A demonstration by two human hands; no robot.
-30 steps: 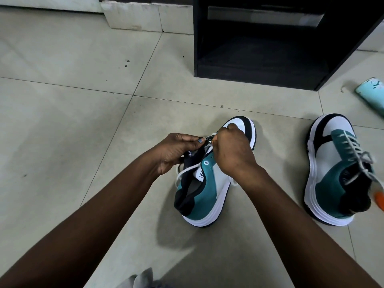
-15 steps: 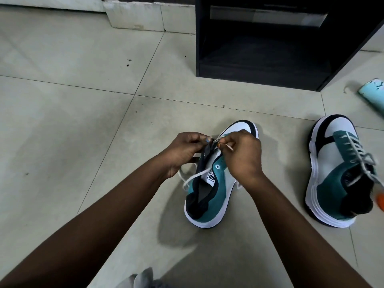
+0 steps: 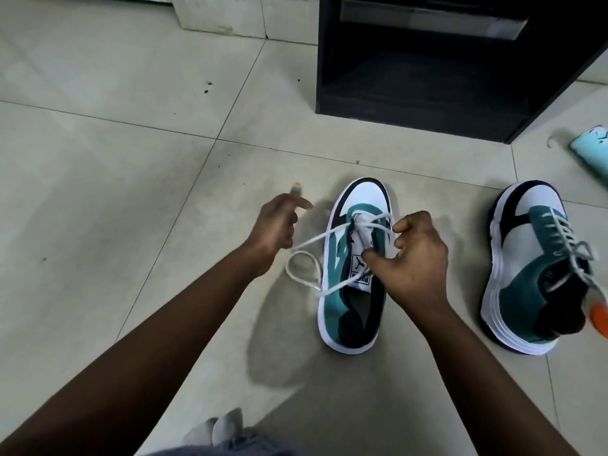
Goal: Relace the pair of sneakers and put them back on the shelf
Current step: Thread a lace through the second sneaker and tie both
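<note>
Both hands were bunched together at the lowest eyelets half a second ago; now they are drawn apart. Left hand point(image 3: 274, 228) has swung out left, pinching the white lace point(image 3: 324, 236) and pulling it taut across. Right hand point(image 3: 416, 255) has its grip clamped on the tongue and lace of the near sneaker point(image 3: 353, 274). Judgement: one crossing just threaded, most eyelets still to do.

Second sneaker point(image 3: 533, 274), already laced, lies to the right. Both sit on a pale tiled floor point(image 3: 115, 159). The dark shelf point(image 3: 427, 103) stands beyond them. A pale blue object point(image 3: 592, 153) lies at the right edge.
</note>
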